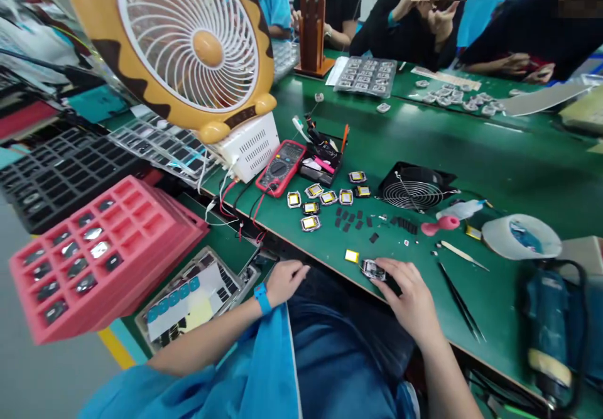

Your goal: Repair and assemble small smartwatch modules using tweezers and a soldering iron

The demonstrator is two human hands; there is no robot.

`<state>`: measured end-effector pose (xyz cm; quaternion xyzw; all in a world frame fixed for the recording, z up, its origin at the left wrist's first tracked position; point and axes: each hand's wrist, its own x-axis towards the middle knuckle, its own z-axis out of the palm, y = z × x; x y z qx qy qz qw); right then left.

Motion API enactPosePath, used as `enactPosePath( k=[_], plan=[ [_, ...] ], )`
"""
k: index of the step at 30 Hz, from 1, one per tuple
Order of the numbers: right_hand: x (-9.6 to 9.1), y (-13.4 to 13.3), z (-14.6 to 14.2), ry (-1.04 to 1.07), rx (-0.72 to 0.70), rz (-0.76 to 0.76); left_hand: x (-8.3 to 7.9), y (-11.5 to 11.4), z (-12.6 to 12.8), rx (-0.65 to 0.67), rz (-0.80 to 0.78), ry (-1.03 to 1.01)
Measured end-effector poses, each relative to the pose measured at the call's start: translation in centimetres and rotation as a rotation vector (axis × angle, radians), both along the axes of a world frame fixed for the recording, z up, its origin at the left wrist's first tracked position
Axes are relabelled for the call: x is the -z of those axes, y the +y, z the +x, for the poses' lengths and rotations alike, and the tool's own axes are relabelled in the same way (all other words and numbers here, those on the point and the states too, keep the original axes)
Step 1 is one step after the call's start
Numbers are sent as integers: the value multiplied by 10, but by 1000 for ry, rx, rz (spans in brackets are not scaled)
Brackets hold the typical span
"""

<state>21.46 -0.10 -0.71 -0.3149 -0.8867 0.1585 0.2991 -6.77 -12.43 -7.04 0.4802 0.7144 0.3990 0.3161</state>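
My right hand (409, 296) rests on the green table (494, 149) near its front edge, fingers curled onto a small silver-framed part (373, 270). A loose yellow chip (351, 255) lies just left of that part. My left hand (285, 281) sits below the table's edge over my lap, fingers loosely curled, and what it holds, if anything, is hidden. A blue band (262, 298) is on that wrist. Several silver-framed parts with yellow centres (325, 198) and small black pads (351, 220) lie farther in on the table.
A red multimeter (281, 167) with leads, a black grille fan (413, 190), tweezers (459, 301), a pink tool (440, 224) and a white cup (521, 235) crowd the table. A yellow desk fan (188, 36) stands at left. Red trays (94, 249) stack at left. Other people sit at the far side.
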Motion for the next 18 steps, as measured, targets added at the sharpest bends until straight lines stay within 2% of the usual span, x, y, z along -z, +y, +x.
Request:
enactPosePath(
  k=[4,7,10,13,18],
  plan=[
    [0,-3,1,16,9,7,44,2,-42,-423,-189,-131],
    [1,-4,2,16,14,-10,63,12,-65,-655,-262,-234],
    [2,-6,4,23,22,-9,70,23,-82,-800,-278,-324],
    [3,-8,5,29,29,-8,70,39,-101,-908,-259,-385],
    [3,-10,4,26,43,-10,67,67,-137,-962,-202,-409]
  ],
)
